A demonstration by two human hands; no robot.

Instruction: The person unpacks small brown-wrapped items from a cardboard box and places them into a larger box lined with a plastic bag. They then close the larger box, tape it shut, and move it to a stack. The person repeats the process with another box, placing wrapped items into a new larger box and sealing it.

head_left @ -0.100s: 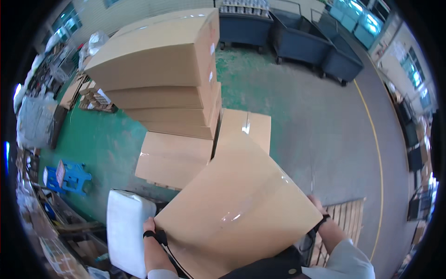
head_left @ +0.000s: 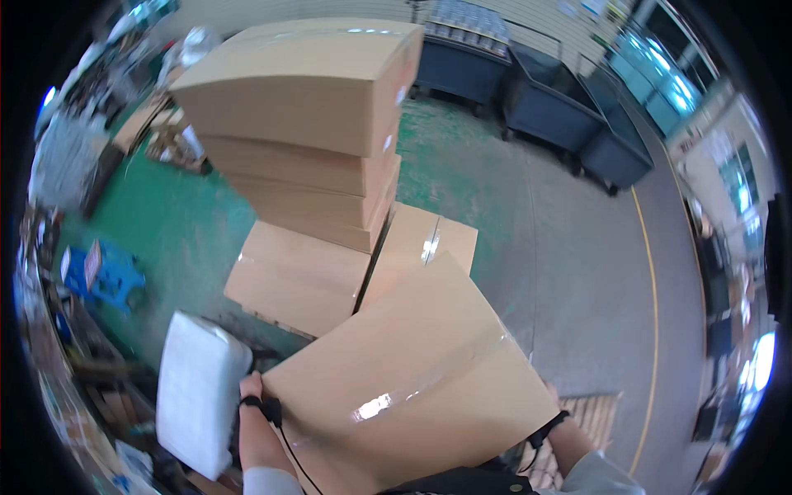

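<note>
A large cardboard box (head_left: 429,355) with a strip of clear tape across its top is held in front of my body, turned corner-forward. My left hand (head_left: 252,385) grips its left corner, fingers partly hidden behind the edge. My right hand (head_left: 551,394) holds the opposite corner, most of its fingers out of sight under the box. Both wrists wear black straps with a cable. Just beyond the held box lie two other cartons, a low carton (head_left: 301,276) on the left and a taped carton (head_left: 421,243) on the right.
A tall stack of cardboard boxes (head_left: 280,107) stands on the low carton. A white wrapped bundle (head_left: 198,396) is beside my left arm, a wooden pallet (head_left: 590,425) by my right. Blue stools (head_left: 111,276) stand at left; dark wheeled bins (head_left: 553,103) line the back.
The view has tilted and shifted a little, so the surroundings sit differently in the picture. The held box and both hands appear slightly further left, with the grip unchanged.
</note>
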